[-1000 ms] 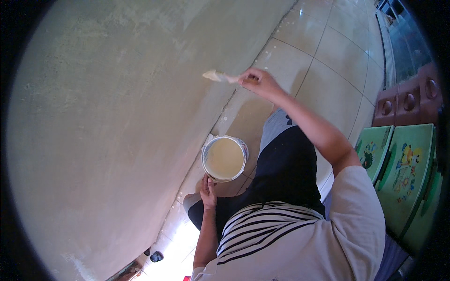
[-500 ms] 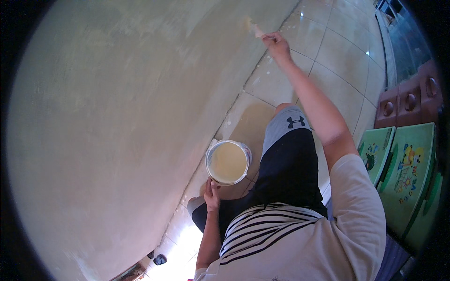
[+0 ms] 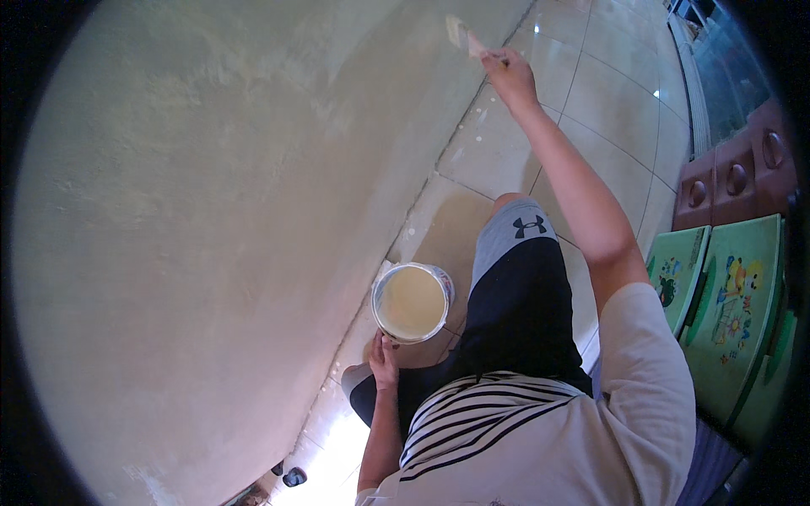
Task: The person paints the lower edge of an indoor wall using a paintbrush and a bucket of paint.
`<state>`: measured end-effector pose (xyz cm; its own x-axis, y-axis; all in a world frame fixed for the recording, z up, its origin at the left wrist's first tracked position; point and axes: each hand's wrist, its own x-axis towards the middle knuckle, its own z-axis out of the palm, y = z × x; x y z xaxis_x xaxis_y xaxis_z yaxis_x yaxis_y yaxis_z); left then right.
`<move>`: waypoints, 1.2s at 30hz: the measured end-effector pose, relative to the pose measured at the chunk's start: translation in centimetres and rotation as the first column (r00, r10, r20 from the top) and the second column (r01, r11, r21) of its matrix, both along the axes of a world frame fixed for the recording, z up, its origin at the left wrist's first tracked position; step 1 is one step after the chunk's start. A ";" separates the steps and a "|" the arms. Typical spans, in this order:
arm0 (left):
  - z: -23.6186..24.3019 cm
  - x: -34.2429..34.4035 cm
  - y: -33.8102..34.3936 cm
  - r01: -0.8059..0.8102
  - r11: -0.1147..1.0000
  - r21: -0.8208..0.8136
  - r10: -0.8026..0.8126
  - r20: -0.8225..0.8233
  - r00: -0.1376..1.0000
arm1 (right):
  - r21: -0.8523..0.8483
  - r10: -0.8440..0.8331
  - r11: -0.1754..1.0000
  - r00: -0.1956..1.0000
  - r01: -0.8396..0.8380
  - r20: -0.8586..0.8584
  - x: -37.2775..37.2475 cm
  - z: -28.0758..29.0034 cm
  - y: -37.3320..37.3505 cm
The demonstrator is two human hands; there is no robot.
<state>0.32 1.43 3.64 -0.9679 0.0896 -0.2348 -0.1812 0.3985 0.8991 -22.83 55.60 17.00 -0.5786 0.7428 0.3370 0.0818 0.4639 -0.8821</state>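
Note:
My right hand (image 3: 510,74) grips a pale-bristled paintbrush (image 3: 464,38), raised toward the upper part of the patchily coated wall (image 3: 194,211); whether the bristles touch it I cannot tell. My left hand (image 3: 384,358) is closed on the lower edge of a white round bucket (image 3: 449,287) of cream paint (image 3: 407,297), beside the foot of the wall in front of my body.
Tiled floor (image 3: 607,118) with pale splatters runs along the wall. On the right stand brown drawers (image 3: 692,190) and green drawer units (image 3: 730,337) with cartoon decals, plus a glass panel (image 3: 732,84). Small dark objects (image 3: 294,477) lie at the lower left.
My right hand and brush have moved up and away from me since a second ago, rising slightly more in the last half second. The bucket and my left hand sit a little lower in view.

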 end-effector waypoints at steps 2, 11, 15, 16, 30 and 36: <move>-0.6 -0.1 0.2 -0.021 0.998 0.054 0.022 -0.015 1.000 | 0.068 -0.129 0.989 0.991 0.132 -0.045 -2.4 0.3 1.7; -0.1 0.1 0.1 0.016 1.000 -0.009 -0.016 -0.018 1.000 | -0.070 0.359 0.931 0.933 -0.359 -0.013 4.8 1.3 -10.2; -0.5 0.1 -0.3 0.004 0.999 -0.053 -0.004 0.005 1.000 | -0.136 0.479 0.872 0.877 -0.470 0.043 6.7 2.6 -9.1; -0.4 0.2 0.0 -0.004 0.999 -0.039 0.004 -0.002 1.000 | -0.106 0.494 0.868 0.866 -0.486 0.077 6.6 3.1 -8.0; -1.2 0.2 -0.9 0.002 1.000 0.003 -0.002 0.014 1.000 | 0.003 -0.001 1.000 0.999 0.001 0.036 -4.1 3.0 10.1; -0.1 0.0 -0.1 0.011 0.999 -0.039 -0.011 -0.012 1.000 | 0.046 0.106 0.994 0.990 -0.102 -0.092 -3.9 1.3 1.6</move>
<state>0.37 1.34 3.57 -0.9698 0.0912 -0.2262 -0.1655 0.4354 0.8849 -26.74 57.25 18.25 -0.6159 0.6648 0.4227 -0.0514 0.5015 -0.8636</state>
